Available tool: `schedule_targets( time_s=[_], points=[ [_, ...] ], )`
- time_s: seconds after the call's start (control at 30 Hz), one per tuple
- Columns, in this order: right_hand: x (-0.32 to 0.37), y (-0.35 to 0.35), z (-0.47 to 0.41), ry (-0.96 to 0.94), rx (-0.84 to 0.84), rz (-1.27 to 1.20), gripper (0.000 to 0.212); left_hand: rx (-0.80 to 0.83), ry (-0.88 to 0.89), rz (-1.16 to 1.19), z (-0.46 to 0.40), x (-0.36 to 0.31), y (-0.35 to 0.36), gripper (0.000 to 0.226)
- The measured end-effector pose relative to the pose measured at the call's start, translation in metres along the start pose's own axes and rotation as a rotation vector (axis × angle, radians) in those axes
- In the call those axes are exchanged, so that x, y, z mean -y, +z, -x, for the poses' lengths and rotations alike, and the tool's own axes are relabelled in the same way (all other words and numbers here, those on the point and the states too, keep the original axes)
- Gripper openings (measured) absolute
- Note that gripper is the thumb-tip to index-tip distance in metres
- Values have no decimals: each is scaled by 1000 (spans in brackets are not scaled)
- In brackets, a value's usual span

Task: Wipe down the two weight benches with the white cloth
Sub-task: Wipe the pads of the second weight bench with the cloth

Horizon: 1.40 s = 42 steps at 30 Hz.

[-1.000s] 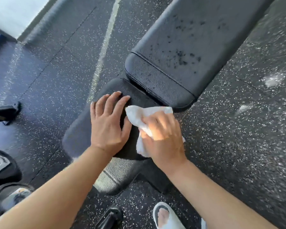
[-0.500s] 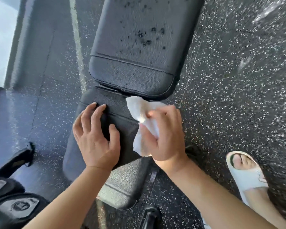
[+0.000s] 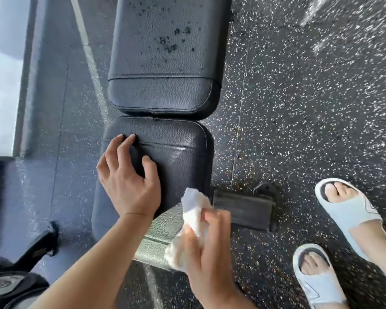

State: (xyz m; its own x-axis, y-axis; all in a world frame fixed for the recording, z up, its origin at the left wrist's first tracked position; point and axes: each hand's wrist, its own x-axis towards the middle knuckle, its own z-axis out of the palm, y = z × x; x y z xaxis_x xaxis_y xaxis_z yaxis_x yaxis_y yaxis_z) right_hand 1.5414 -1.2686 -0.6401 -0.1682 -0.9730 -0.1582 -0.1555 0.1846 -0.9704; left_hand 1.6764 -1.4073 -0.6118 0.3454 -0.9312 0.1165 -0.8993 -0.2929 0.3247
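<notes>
Both hands work at the near end of the bench: the left hand (image 3: 129,186) lies spread on the seat pad (image 3: 176,157), fingertips pressing its left edge, holding nothing; the right hand (image 3: 206,253) has its fingers curled round the bunched white cloth (image 3: 193,210), which sticks up from the grip at the pad's near right corner; whether the cloth touches the leather there I cannot tell. Ahead of both hands the bench runs straight away, its long axis in line with the forearms; the back pad (image 3: 165,52) lies just beyond the seat pad across a narrow gap. Judging by position, the cloth hand must travel forward and slightly left to reach it; the left hand is nearer but bare. Dark specks dot the back pad's far surface; the seat pad looks glossy.
</notes>
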Motion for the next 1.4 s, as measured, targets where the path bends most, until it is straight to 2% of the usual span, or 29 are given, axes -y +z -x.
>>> schedule_targets(
  time_s=[0.1, 0.17, 0.27, 0.33, 0.43, 0.53, 0.67, 0.77, 0.9, 1.1, 1.2, 1.27, 1.4],
  points=[
    [-2, -2, 9, -33, 27, -28, 40, -5, -1, 3, 2, 1, 0, 49],
    [1, -3, -20, -56, 10, -34, 31, -22, 3, 15, 2, 0, 0, 48],
    [9, -3, -97, -109, -123, -3, 24, -28, 0, 20, 1, -1, 2, 47],
    [17, -4, -145, -81, -222, -1, 21, -26, -2, 14, 2, 0, 2, 46],
    [24, 0, -159, -49, -266, -10, 19, -27, 0, 23, 4, 1, 1, 47],
    [13, 1, -100, -55, -170, -25, 20, -27, -3, 20, 4, -2, 0, 48],
    [-3, 0, 22, 32, 77, -141, 31, -32, -11, 9, 3, -4, 0, 48],
    [-13, -2, 52, 15, 194, -136, 33, -36, 6, 6, 3, -2, 0, 48],
    [-17, -13, 29, -139, 227, 7, 38, -32, 4, 0, 2, -2, 0, 48],
    [-18, -26, 13, -174, 317, 48, 34, -38, 19, 4, 2, -1, 0, 47],
    [-4, -30, -22, -140, 198, 58, 27, -47, 17, 2, 2, -1, 1, 47],
    [11, -27, -73, -165, 57, 168, 26, -50, 17, -9, 2, 2, 2, 47],
    [53, -7, -168, -405, 88, 566, 22, -41, 7, -20, 3, 6, 4, 49]
  ],
)
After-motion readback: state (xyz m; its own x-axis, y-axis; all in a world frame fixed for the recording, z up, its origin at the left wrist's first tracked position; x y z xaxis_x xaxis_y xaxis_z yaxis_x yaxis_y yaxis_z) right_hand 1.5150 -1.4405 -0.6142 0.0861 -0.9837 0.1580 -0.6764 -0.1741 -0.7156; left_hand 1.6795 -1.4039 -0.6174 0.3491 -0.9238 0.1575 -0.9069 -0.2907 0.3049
